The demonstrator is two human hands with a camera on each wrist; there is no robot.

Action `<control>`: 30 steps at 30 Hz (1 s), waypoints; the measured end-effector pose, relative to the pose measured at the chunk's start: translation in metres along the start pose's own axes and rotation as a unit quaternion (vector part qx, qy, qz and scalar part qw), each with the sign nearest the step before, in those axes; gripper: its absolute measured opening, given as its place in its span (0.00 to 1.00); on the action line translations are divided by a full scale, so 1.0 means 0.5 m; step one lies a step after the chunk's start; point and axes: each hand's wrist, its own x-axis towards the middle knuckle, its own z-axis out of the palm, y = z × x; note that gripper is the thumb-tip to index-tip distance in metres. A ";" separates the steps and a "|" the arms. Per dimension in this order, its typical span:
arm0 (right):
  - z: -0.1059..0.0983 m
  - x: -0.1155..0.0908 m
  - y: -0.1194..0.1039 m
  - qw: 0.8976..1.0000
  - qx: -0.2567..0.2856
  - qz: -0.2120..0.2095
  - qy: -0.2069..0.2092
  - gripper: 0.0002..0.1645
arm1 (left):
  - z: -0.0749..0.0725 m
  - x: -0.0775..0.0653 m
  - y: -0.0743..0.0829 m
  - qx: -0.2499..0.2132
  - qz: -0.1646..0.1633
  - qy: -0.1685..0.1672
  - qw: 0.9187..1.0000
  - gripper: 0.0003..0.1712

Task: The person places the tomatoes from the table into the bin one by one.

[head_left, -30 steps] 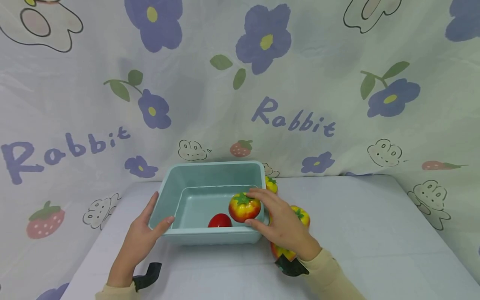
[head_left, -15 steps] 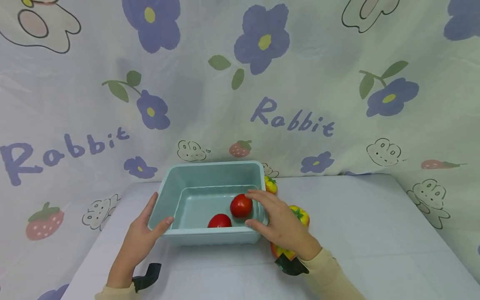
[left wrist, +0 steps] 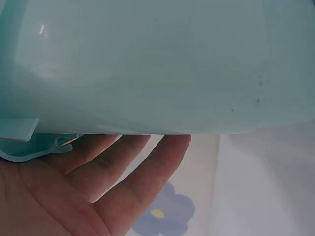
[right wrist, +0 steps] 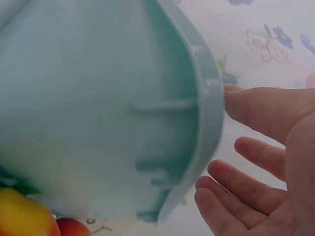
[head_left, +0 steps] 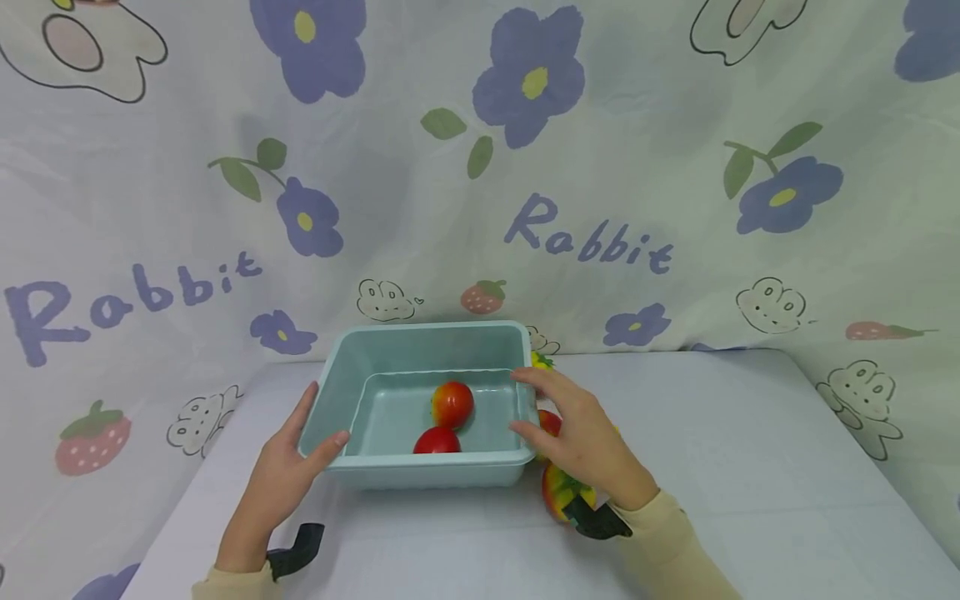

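A light blue-green plastic basin [head_left: 420, 477] stands on the table. My left hand [head_left: 277, 483] holds its left side, thumb over the rim; the left wrist view shows the fingers [left wrist: 147, 182] against its outside. Inside lie a round red-and-yellow toy fruit [head_left: 453, 406] and a red one [head_left: 437, 441], partly hidden by the front wall. My right hand [head_left: 581, 437] is at the right rim, thumb and fingers spread, holding no fruit. In the right wrist view, the thumb [right wrist: 246, 105] is close to or touching the rim; the other fingers are apart from it.
More red-and-yellow toy fruits with green leaf tops, such as the one [head_left: 564, 492] below my right hand, lie right of the basin, partly hidden. A white cloth covers the table [head_left: 750, 467]. A patterned curtain [head_left: 420, 225] hangs behind.
My right hand has left the toy fruit it had at its fingertips and moved right to the rim. That fruit has rolled left inside the basin. The left hand stays put.
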 end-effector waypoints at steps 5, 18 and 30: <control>-0.018 -0.001 0.021 1.000 -0.006 0.004 0.018 0.35 | 0.002 0.001 0.000 -0.001 0.000 0.000 1.000 0.52; -0.063 -0.013 0.073 0.997 -0.003 0.039 0.064 0.33 | -0.008 -0.002 -0.006 0.011 -0.001 -0.005 1.000 0.52; -0.094 -0.035 0.118 0.994 0.026 0.075 0.075 0.32 | -0.003 -0.001 -0.006 -0.001 -0.004 -0.006 1.000 0.52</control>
